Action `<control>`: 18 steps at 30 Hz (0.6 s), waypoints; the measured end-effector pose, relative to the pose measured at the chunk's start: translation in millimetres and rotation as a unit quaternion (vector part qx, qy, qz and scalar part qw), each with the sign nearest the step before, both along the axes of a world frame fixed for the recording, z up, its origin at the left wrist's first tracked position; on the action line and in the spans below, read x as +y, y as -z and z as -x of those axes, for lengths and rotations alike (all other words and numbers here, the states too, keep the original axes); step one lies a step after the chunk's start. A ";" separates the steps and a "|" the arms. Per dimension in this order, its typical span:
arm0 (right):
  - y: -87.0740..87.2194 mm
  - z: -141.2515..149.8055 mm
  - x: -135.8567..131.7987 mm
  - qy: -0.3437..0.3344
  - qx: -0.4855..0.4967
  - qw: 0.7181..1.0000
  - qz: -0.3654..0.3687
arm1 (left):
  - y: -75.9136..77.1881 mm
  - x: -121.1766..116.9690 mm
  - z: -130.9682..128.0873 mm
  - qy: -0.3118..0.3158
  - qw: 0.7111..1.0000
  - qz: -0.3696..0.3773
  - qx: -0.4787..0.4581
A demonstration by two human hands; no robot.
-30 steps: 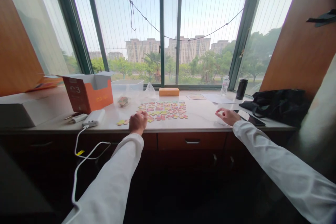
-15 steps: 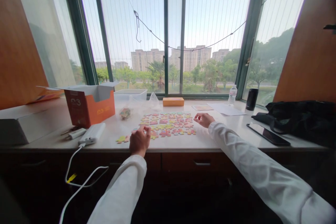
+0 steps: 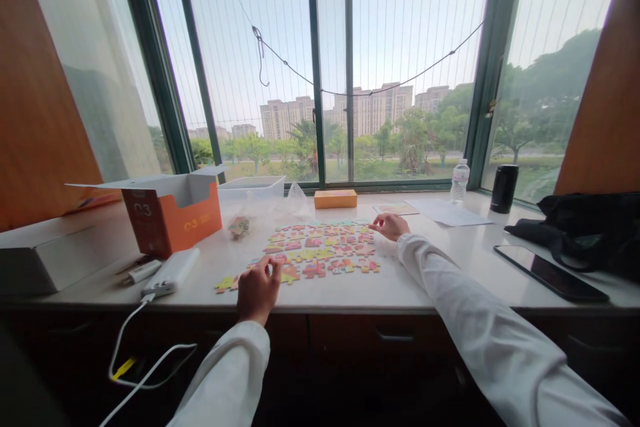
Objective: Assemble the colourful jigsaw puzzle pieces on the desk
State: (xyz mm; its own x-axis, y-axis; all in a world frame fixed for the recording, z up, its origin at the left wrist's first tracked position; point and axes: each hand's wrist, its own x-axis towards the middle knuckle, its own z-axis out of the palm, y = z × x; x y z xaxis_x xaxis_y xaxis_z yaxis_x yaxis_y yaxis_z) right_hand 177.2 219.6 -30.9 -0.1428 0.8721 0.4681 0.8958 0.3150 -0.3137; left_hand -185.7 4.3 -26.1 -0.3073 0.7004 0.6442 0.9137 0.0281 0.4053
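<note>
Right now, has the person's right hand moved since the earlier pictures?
Yes. The right hand has moved left: it is now much closer to the small orange box on the sill, next to the jigsaw puzzle pieces.

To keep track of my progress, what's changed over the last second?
Your right hand moved left, from beside the phone to the jigsaw puzzle's right edge. Nothing was visibly picked up or let go. Your left hand, the orange box and power bank stayed put.

Orange cardboard box (image 3: 173, 220) sitting near the left end of the white countertop (image 3: 475, 253), power bank (image 3: 170, 273) lying by the front edge, water bottle (image 3: 460, 181) standing along the back edge, smartphone (image 3: 550, 273) lying at the right front, black bag (image 3: 575, 230) slumping at the right end.
</note>
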 end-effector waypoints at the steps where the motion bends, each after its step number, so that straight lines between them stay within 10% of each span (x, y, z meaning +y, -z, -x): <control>1: 1.9 -0.1 0.4 -0.012 -0.007 1.000 -0.001 | 0.0 -0.5 -0.1 -0.004 1.000 -0.001 0.005; 18: 10.1 2.1 -3.3 -0.147 0.004 0.988 0.049 | -4.5 -1.6 -0.1 -0.038 0.998 0.034 0.037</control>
State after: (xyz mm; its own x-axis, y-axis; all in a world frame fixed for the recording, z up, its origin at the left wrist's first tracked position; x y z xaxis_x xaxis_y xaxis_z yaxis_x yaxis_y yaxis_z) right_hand 175.1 216.3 -40.9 -0.3935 0.8343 0.3862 0.7673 0.5294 -0.3618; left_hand -185.6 2.6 -21.6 -0.3144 0.7197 0.6190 0.9353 0.1232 0.3318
